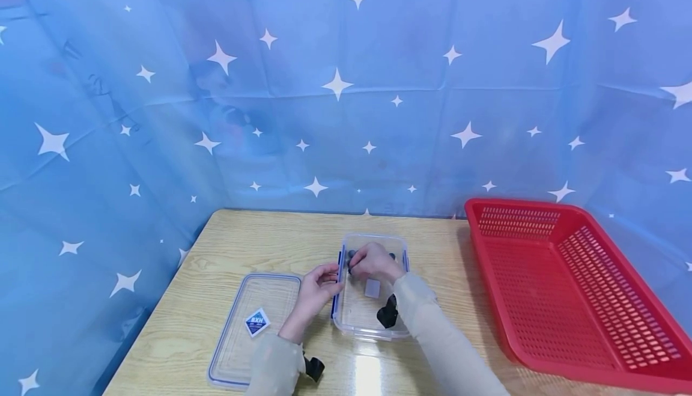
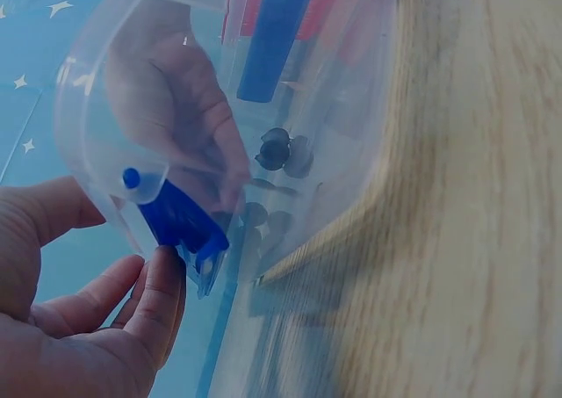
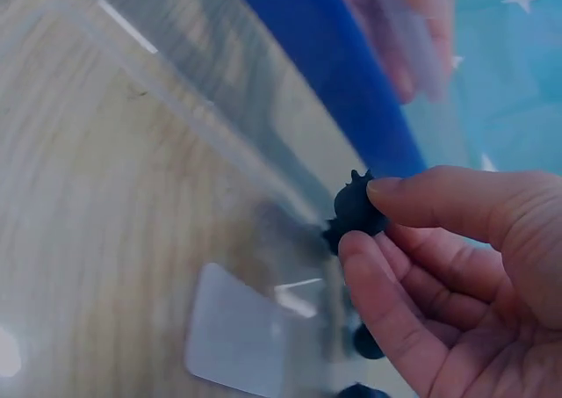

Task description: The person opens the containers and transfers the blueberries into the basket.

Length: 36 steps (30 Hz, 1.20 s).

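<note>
A clear plastic box (image 1: 357, 324) with blue side clips stands on the table, its top uncovered. Inside the box my right hand (image 1: 374, 262) pinches a small dark blueberry (image 3: 358, 206) with a spiky crown between thumb and fingertips, close to the clip-side wall. More blueberries (image 3: 369, 341) lie near it along the box's far end. A pale square piece (image 1: 372, 288) shows at the box floor. At the left wall is my left hand (image 1: 316, 294), fingers loosely bent, fingertips at the blue clip (image 2: 180, 222).
Left of the box lies its clear lid (image 1: 232, 336) with a blue-edged rim and a blue-and-white label. A large red basket (image 1: 551, 300) takes up the table's right side. A blue starry curtain (image 1: 346, 143) hangs behind the table (image 1: 178, 312).
</note>
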Each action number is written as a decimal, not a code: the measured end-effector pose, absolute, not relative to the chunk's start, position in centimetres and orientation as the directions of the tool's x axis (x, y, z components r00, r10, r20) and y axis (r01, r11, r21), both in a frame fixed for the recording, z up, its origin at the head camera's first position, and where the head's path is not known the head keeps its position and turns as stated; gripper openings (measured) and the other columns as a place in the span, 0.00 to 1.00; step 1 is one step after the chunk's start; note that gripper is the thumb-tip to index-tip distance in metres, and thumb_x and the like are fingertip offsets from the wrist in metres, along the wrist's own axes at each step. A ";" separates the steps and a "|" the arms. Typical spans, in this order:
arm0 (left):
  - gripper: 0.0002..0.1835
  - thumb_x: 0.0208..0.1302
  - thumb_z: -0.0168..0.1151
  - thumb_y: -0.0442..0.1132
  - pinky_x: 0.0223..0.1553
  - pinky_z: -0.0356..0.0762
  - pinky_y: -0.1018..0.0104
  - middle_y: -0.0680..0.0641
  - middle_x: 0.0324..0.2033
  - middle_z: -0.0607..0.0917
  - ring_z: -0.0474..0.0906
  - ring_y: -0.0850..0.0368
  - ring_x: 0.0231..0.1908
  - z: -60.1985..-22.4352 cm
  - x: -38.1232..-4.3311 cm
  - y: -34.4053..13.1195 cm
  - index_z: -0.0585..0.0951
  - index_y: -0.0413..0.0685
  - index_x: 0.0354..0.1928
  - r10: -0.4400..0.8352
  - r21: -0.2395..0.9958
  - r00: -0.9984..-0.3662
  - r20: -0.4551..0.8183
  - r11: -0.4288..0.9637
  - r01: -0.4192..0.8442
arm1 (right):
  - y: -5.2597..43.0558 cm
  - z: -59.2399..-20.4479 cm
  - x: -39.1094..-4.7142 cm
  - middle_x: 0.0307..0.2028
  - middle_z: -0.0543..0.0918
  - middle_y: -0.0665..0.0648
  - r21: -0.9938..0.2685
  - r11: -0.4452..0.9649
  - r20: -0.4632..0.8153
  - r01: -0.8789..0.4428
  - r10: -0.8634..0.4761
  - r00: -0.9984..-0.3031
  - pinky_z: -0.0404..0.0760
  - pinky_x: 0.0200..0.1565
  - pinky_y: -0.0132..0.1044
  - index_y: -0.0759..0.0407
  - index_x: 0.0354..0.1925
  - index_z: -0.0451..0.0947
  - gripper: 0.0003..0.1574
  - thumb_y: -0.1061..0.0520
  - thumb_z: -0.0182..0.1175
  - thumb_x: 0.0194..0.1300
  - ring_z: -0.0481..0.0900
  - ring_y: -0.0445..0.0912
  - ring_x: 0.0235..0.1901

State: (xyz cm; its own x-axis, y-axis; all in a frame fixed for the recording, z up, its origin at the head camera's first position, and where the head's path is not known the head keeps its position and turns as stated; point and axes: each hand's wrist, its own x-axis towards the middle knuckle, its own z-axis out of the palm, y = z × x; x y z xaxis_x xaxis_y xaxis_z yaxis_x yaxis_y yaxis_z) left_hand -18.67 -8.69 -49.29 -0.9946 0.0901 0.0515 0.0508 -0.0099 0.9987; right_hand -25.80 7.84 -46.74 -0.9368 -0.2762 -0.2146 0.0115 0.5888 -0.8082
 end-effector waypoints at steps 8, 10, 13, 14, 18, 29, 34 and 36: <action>0.24 0.51 0.61 0.22 0.45 0.78 0.71 0.28 0.46 0.77 0.74 0.36 0.48 -49.5 -18.6 -8.7 0.71 0.22 0.53 0.087 0.998 -0.994 0.059 0.018 0.061 | 9.0 -44.7 -25.8 0.26 0.82 0.52 -0.825 0.565 -0.191 0.008 -0.266 -0.945 0.80 0.31 0.40 0.67 0.35 0.83 0.10 0.67 0.66 0.49 0.76 0.42 0.23; 0.24 0.51 0.61 0.22 0.45 0.78 0.71 0.29 0.46 0.77 0.75 0.37 0.47 -49.5 -18.6 -8.7 0.71 0.22 0.52 0.088 0.998 -0.994 0.059 0.020 0.061 | 9.4 -44.3 -25.7 0.24 0.82 0.52 -0.837 0.547 -0.186 0.009 -0.268 -0.945 0.79 0.32 0.42 0.67 0.37 0.83 0.11 0.66 0.66 0.51 0.75 0.42 0.23; 0.24 0.51 0.61 0.22 0.45 0.78 0.72 0.29 0.46 0.78 0.75 0.38 0.47 -49.6 -18.6 -8.7 0.71 0.22 0.52 0.089 0.998 -0.995 0.051 0.018 0.053 | 10.0 -43.6 -25.7 0.23 0.81 0.52 -0.844 0.537 -0.176 -0.001 -0.279 -0.944 0.79 0.33 0.43 0.68 0.39 0.82 0.13 0.65 0.65 0.53 0.74 0.41 0.23; 0.24 0.51 0.62 0.22 0.44 0.78 0.72 0.29 0.46 0.78 0.75 0.38 0.47 -49.6 -18.6 -8.7 0.71 0.22 0.52 0.091 0.998 -0.994 0.053 0.018 0.055 | 10.2 -43.3 -25.6 0.23 0.81 0.52 -0.845 0.534 -0.176 -0.001 -0.280 -0.944 0.79 0.34 0.44 0.68 0.39 0.82 0.13 0.64 0.65 0.53 0.75 0.42 0.23; 0.23 0.52 0.62 0.23 0.45 0.78 0.73 0.29 0.46 0.77 0.75 0.38 0.48 -49.6 -18.6 -8.7 0.72 0.23 0.52 0.090 0.999 -0.995 0.045 0.008 0.046 | 11.0 -42.1 -25.5 0.28 0.82 0.53 -0.846 0.533 -0.179 0.005 -0.275 -0.945 0.80 0.37 0.47 0.64 0.40 0.82 0.12 0.62 0.64 0.56 0.77 0.44 0.27; 0.24 0.51 0.61 0.22 0.45 0.78 0.72 0.27 0.47 0.76 0.73 0.34 0.48 -48.8 -18.3 -8.7 0.70 0.21 0.53 0.098 0.999 -0.994 0.038 0.014 0.039 | 13.6 -39.3 -24.9 0.32 0.83 0.56 -0.889 0.453 -0.098 -0.066 -0.330 -0.939 0.81 0.36 0.36 0.66 0.42 0.80 0.13 0.62 0.63 0.58 0.79 0.44 0.31; 0.24 0.53 0.59 0.21 0.45 0.77 0.74 0.23 0.48 0.73 0.70 0.29 0.50 -46.5 -17.3 -8.5 0.68 0.18 0.53 0.109 1.000 -0.994 0.022 0.013 0.024 | 15.0 -38.2 -24.4 0.33 0.82 0.56 -0.897 0.432 -0.064 -0.099 -0.348 -0.935 0.82 0.40 0.41 0.67 0.42 0.80 0.13 0.62 0.63 0.58 0.79 0.45 0.32; 0.24 0.53 0.59 0.21 0.44 0.77 0.74 0.23 0.47 0.74 0.70 0.29 0.50 -46.7 -17.3 -8.5 0.68 0.19 0.53 0.110 0.999 -0.994 0.027 0.018 0.029 | 15.5 -37.9 -24.2 0.33 0.82 0.57 -0.900 0.422 -0.053 -0.107 -0.350 -0.935 0.82 0.42 0.43 0.68 0.43 0.80 0.14 0.62 0.63 0.58 0.79 0.45 0.33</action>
State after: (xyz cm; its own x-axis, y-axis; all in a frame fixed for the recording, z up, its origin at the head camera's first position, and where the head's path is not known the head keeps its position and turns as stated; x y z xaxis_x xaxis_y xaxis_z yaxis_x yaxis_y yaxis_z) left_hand -17.33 -8.52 -46.70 -0.9936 0.1097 0.0268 0.0290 0.0184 0.9994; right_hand -24.23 15.52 -37.86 -0.9353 -0.3498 -0.0526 -0.1072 0.4219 -0.9003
